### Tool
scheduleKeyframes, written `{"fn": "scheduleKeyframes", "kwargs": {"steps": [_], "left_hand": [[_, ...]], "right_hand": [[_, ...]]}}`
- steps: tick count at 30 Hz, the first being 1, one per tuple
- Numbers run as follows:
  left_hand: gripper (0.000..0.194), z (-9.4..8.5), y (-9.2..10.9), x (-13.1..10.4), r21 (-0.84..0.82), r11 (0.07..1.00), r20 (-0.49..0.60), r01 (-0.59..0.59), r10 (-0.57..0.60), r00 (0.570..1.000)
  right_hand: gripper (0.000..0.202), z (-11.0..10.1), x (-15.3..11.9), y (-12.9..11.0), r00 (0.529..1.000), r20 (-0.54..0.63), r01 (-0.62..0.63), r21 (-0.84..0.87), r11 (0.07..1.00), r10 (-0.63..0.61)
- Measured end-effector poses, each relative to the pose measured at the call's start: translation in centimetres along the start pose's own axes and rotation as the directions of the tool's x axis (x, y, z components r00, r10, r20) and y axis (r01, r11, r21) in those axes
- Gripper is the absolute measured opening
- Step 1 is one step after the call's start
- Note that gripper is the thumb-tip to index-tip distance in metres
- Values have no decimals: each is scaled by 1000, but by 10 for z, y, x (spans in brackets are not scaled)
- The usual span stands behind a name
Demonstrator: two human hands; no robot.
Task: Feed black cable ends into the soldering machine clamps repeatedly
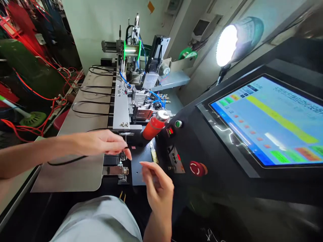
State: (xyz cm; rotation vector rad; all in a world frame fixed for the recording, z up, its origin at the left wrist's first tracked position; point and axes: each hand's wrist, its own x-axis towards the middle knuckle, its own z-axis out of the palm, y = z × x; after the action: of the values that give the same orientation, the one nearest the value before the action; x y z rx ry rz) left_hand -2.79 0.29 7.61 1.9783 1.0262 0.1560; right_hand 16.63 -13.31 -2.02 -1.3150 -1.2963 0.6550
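My left hand [108, 143] reaches across the flat metal plate [68, 178] from the left. Its fingers are pinched over the front clamps, and a small dark bit shows at the fingertips. A black cable [68, 162] runs beneath that forearm towards the hand; it seems to be what the fingers hold. To the right, my right hand [158, 188] is raised with thumb and index finger drawn together. Whatever is between them, if anything, is too small to make out. Just left of it sits a small metal clamp fixture [123, 170] at the plate's edge.
Several black cable loops [93, 88] lie on the plate, leading into the machine [141, 97]. A red bottle [153, 126] stands beyond my hands. On the right are a touchscreen panel [267, 124], a red stop button [198, 168] and a bright lamp [227, 45].
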Motion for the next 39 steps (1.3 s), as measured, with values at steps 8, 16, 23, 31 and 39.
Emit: {"fn": "scheduleKeyframes", "kwargs": {"steps": [8, 16, 23, 31, 39], "left_hand": [[34, 54, -20, 14, -304, 952, 191, 28, 32, 981], [22, 50, -19, 6, 121, 969, 42, -217, 213, 976], [26, 66, -17, 6, -220, 963, -83, -158, 143, 986], [31, 78, -15, 8, -423, 902, -66, -92, 70, 995], [25, 48, -32, 24, 178, 978, -144, -108, 134, 980]], "right_hand": [[19, 21, 9, 3, 959, 109, -282, 259, 924, 262], [19, 22, 16, -1, 980, 107, -183, 128, 975, 170], [15, 47, 14, 0, 958, -277, 82, 34, 996, -69], [15, 76, 9, 8, 881, -471, 100, 90, 991, -46], [24, 44, 21, 28, 978, -117, -164, 102, 981, 176]]}}
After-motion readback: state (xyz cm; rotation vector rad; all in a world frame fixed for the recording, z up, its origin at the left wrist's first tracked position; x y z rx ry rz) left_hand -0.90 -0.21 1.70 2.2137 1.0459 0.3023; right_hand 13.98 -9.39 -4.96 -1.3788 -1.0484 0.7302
